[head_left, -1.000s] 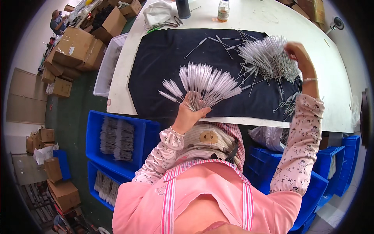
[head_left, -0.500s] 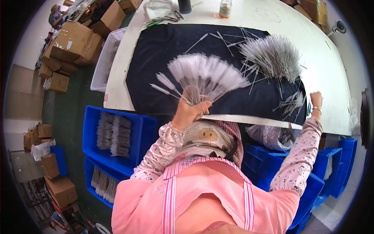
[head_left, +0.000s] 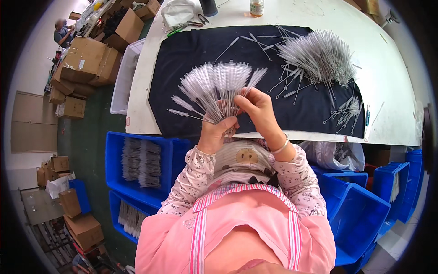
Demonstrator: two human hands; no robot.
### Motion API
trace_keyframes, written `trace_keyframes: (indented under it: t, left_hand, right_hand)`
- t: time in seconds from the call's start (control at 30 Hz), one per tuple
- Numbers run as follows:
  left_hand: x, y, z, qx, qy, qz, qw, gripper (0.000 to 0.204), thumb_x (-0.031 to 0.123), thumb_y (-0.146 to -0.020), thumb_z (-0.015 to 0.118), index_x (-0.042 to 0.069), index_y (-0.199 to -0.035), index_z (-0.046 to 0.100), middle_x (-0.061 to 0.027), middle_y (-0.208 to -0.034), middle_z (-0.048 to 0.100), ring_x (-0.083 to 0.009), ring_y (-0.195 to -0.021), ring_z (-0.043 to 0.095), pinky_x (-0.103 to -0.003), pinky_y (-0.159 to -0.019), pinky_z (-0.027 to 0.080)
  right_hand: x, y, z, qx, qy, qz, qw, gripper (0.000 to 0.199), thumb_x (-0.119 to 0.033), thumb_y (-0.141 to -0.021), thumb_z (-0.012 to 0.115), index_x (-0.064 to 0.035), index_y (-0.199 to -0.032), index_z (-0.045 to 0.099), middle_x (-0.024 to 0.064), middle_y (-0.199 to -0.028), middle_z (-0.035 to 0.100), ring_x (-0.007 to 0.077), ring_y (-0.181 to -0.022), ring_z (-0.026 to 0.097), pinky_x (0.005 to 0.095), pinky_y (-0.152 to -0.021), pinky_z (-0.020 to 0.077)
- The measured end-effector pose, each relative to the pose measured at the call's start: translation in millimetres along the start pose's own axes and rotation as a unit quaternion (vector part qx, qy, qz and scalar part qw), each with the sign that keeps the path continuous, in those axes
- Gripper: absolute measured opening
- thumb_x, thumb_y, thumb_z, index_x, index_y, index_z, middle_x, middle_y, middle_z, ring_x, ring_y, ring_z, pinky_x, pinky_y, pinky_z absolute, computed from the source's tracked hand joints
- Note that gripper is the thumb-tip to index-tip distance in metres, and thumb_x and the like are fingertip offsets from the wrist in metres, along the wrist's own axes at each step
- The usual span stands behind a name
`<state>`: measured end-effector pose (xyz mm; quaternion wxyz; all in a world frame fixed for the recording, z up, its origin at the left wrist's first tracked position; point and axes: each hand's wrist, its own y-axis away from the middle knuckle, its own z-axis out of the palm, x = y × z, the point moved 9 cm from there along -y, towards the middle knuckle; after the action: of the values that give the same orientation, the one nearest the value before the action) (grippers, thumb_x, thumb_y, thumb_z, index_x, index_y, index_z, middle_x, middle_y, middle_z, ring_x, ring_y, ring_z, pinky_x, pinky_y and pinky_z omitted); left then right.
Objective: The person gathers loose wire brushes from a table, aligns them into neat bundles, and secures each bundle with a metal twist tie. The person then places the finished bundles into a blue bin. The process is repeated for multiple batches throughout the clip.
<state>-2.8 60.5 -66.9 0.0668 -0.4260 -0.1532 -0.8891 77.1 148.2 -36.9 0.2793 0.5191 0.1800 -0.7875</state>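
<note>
Before me a fan of thin wire cleaning brushes with white bristles spreads upward. My left hand is closed around their wire stems at the bottom, and a few brushes stick out apart to the left. At the fan's right side, my right hand pinches a brush among the stems with thumb and forefinger. A big pile of the same brushes lies on the dark cloth to the right. Nearer the table edge rests a small cluster of brushes.
Blue bins holding bundled brushes stand at left, and more blue bins at right. On the white table are a glass jar, a dark cylinder and pliers. Cardboard boxes and a person are far left.
My right hand has come from the table's right side to the fan and now pinches a brush there. My left hand still holds the bundle.
</note>
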Motion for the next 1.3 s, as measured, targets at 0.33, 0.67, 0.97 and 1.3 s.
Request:
trace_keyframes:
  t: [0.33, 0.67, 0.97, 1.3]
  left_hand:
    - [-8.9, -2.9, -22.7, 0.088, -0.019, -0.022, 0.996, 0.027, 0.006, -0.082, 0.065, 0.004, -0.108, 0.057, -0.0054, -0.090, 0.065, -0.0118, -0.069, 0.059, -0.026, -0.055, 0.050]
    - [1.3, -11.6, -30.1, 0.060, -0.032, -0.013, 0.998, 0.025, 0.007, -0.082, 0.069, 0.004, -0.105, 0.058, -0.0034, -0.084, 0.062, -0.0100, -0.064, 0.055, -0.021, -0.047, 0.039]
    - [0.3, -14.0, -27.8, 0.061, -0.024, -0.015, 0.998, 0.023, 0.010, -0.083, 0.069, 0.008, -0.103, 0.058, -0.0037, -0.087, 0.062, -0.0119, -0.064, 0.056, -0.021, -0.046, 0.039]
    - [-4.3, -21.7, -27.3, 0.077, 0.005, -0.002, 0.997, 0.026, 0.010, -0.083, 0.069, 0.009, -0.106, 0.056, -0.0026, -0.086, 0.061, -0.0135, -0.064, 0.057, -0.021, -0.046, 0.040]
  right_hand:
    - [45.2, -20.6, 5.6, -0.001, -0.036, 0.069, 0.997, 0.019, -0.020, -0.089, 0.064, -0.0012, -0.094, 0.064, 0.0022, -0.076, 0.063, 0.0034, -0.062, 0.053, 0.0176, -0.054, 0.0401]
    - [55.4, -27.5, 16.8, -0.028, -0.133, 0.107, 0.985, 0.021, -0.016, -0.083, 0.069, -0.0002, -0.096, 0.063, 0.0008, -0.073, 0.061, 0.0045, -0.056, 0.050, 0.0184, -0.051, 0.0371]
    - [71.7, -33.8, 6.2, -0.018, -0.182, 0.110, 0.977, 0.011, -0.012, -0.081, 0.069, -0.0062, -0.084, 0.060, -0.0042, -0.065, 0.055, 0.0040, -0.053, 0.048, 0.0180, -0.047, 0.0359]
    - [70.8, -38.4, 5.8, -0.007, -0.198, 0.113, 0.974, 0.014, -0.011, -0.081, 0.070, -0.0044, -0.090, 0.062, -0.0010, -0.073, 0.060, 0.0054, -0.057, 0.054, 0.0193, -0.050, 0.0434]
